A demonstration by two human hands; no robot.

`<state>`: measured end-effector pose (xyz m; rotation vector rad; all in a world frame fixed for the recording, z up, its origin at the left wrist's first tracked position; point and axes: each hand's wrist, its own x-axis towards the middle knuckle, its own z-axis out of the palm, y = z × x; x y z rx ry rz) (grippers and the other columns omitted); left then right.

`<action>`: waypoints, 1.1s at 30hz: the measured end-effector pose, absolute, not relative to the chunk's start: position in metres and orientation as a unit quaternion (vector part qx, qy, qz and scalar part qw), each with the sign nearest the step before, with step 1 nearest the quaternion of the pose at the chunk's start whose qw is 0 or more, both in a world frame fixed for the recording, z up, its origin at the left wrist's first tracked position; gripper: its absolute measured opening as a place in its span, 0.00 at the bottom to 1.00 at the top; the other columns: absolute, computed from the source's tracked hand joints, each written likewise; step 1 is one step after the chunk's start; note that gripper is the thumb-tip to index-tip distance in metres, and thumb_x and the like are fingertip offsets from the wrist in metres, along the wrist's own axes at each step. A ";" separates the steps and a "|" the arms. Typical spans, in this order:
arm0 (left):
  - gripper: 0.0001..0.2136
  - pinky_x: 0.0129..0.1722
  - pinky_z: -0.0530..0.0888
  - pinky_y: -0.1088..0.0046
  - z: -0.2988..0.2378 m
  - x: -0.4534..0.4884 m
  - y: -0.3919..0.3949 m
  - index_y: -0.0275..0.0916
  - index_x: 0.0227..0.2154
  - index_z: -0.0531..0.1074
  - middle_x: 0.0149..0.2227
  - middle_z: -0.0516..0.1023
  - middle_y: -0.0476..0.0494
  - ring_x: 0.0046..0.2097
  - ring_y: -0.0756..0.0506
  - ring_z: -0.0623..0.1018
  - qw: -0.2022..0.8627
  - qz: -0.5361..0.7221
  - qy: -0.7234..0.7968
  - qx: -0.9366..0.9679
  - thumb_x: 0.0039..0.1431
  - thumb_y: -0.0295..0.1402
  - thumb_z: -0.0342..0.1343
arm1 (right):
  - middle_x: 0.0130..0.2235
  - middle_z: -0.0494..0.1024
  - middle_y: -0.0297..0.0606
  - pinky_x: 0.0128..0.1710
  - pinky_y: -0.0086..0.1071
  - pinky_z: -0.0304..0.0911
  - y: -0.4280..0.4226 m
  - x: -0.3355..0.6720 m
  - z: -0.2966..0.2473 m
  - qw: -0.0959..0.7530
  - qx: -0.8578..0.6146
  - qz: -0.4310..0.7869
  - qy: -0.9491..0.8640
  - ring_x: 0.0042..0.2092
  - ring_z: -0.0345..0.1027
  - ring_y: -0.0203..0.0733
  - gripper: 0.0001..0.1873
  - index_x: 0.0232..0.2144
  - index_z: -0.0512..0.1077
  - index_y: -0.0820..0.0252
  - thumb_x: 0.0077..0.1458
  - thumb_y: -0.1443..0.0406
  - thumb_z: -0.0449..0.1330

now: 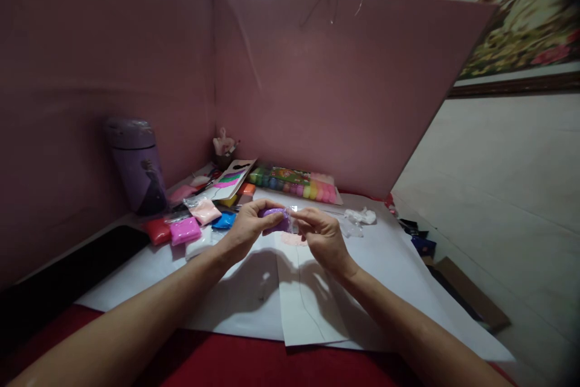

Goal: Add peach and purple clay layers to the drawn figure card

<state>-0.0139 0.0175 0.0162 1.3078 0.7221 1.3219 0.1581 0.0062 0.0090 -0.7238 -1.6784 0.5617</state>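
Between my two hands is a small clear packet of purple modelling clay (272, 222), held above the white paper. My left hand (252, 223) is closed round the packet's left side, thumb in front. With bent fingers, my right hand (322, 236) pinches the clear plastic at the packet's right end. Below them lies a white sheet (308, 314) with a thin curved pencil line. At its top is a patch of pale pink clay (294, 238), partly hidden by my hands.
To the left lie several clay packets, among them pink (185, 231), red (159, 231) and blue (223, 221). A purple bottle (138, 166) stands behind them. A tray of coloured clay (296, 183) rests at the back. Crumpled clear wrappers (357, 219) lie to the right.
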 end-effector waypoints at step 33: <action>0.21 0.25 0.64 0.78 0.025 -0.015 0.012 0.34 0.29 0.76 0.24 0.75 0.48 0.25 0.52 0.73 0.615 0.536 0.339 0.469 0.32 0.41 0.74 | 0.30 0.74 0.34 0.22 0.27 0.65 0.009 0.156 0.013 0.547 -0.303 0.444 -0.641 0.27 0.65 0.34 0.10 0.33 0.80 0.58 0.43 0.66 0.66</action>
